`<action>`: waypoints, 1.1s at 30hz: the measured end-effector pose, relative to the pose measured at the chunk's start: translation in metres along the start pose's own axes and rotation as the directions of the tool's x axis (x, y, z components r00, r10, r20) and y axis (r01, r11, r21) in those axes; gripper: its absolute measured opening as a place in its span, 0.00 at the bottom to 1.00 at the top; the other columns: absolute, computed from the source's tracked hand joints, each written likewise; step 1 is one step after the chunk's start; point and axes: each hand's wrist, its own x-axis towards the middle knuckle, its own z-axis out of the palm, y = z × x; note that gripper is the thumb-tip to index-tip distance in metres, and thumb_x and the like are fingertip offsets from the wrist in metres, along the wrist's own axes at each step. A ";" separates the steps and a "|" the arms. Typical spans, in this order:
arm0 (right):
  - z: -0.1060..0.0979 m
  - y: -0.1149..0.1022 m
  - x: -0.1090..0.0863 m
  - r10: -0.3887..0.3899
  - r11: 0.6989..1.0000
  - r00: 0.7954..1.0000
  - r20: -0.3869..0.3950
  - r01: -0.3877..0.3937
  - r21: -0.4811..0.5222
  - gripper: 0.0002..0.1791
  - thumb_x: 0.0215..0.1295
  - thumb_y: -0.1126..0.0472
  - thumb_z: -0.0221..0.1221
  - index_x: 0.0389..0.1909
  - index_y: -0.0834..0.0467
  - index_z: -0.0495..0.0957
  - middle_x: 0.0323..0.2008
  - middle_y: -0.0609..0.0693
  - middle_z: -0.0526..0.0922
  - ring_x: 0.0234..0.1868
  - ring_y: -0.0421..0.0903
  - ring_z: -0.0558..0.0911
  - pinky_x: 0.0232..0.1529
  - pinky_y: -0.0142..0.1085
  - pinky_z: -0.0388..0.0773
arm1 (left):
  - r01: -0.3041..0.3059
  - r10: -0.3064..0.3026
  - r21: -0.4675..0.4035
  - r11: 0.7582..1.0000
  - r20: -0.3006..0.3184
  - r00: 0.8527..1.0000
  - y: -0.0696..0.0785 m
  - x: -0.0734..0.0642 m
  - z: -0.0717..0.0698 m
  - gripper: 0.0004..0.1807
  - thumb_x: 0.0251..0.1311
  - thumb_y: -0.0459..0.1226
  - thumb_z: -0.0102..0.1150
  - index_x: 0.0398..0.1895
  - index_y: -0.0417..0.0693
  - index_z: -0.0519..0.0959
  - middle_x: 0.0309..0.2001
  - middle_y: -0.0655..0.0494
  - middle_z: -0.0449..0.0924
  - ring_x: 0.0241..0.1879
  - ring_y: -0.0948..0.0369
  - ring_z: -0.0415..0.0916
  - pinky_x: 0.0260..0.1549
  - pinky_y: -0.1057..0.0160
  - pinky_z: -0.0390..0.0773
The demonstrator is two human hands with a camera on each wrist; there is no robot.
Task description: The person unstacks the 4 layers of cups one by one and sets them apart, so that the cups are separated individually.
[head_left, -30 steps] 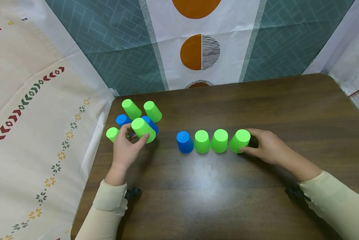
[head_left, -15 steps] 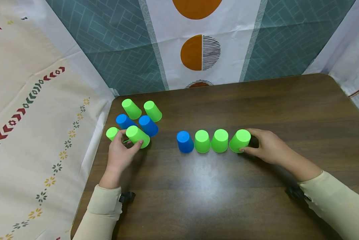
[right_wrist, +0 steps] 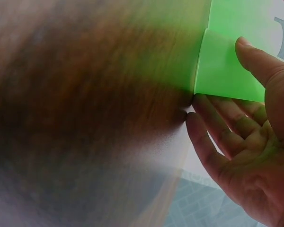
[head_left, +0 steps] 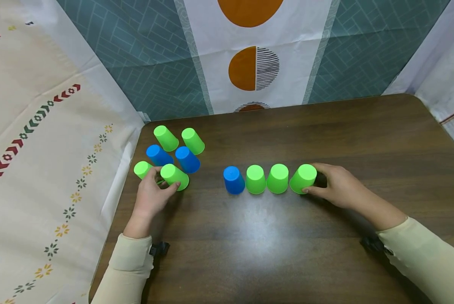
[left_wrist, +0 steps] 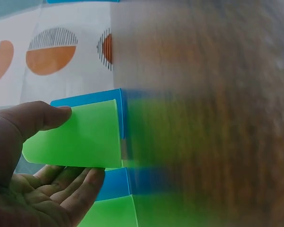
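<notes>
My left hand point(head_left: 151, 195) grips an upside-down green cup point(head_left: 175, 176) between thumb and fingers, at the front of a cluster on the left. In the left wrist view that green cup point(left_wrist: 78, 135) stands in front of a blue cup point(left_wrist: 87, 98). My right hand point(head_left: 335, 184) holds the rightmost green cup point(head_left: 303, 179) of a row, thumb on its near side. The right wrist view shows this cup point(right_wrist: 222, 66) between thumb and fingers. Left of it in the row stand a green cup point(head_left: 277, 179), another green cup point(head_left: 255, 180) and a blue cup point(head_left: 233, 180).
The cluster also has two blue cups, one on the left point(head_left: 159, 155) and one on the right point(head_left: 187, 160). Behind them are two green cups point(head_left: 166, 138) point(head_left: 193, 141), and a green cup point(head_left: 141, 168) is partly behind my left hand. A patterned cloth point(head_left: 155, 55) hangs beyond the wooden table point(head_left: 265, 253).
My left hand has moved left and toward me, lowering its green cup to the front of the cluster and uncovering the blue cups. My right hand and the row have stayed put.
</notes>
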 end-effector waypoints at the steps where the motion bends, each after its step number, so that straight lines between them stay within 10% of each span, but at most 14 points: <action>1: 0.000 0.000 0.000 0.001 1.000 1.000 0.001 -0.001 0.000 0.32 0.59 0.52 0.78 0.61 0.58 0.79 0.54 0.53 0.86 0.59 0.59 0.83 0.59 0.61 0.77 | 0.001 -0.001 0.003 1.000 0.006 1.000 0.000 0.000 0.000 0.35 0.64 0.37 0.73 0.68 0.32 0.68 0.64 0.36 0.74 0.64 0.39 0.75 0.61 0.43 0.78; 33: -0.001 -0.002 -0.002 -0.005 1.000 1.000 -0.005 0.005 0.002 0.32 0.59 0.51 0.77 0.61 0.58 0.79 0.54 0.53 0.86 0.59 0.59 0.83 0.59 0.61 0.77 | -0.032 0.032 -0.004 0.999 0.047 0.998 0.010 -0.002 -0.008 0.39 0.63 0.37 0.74 0.72 0.34 0.65 0.68 0.37 0.72 0.68 0.40 0.71 0.67 0.41 0.72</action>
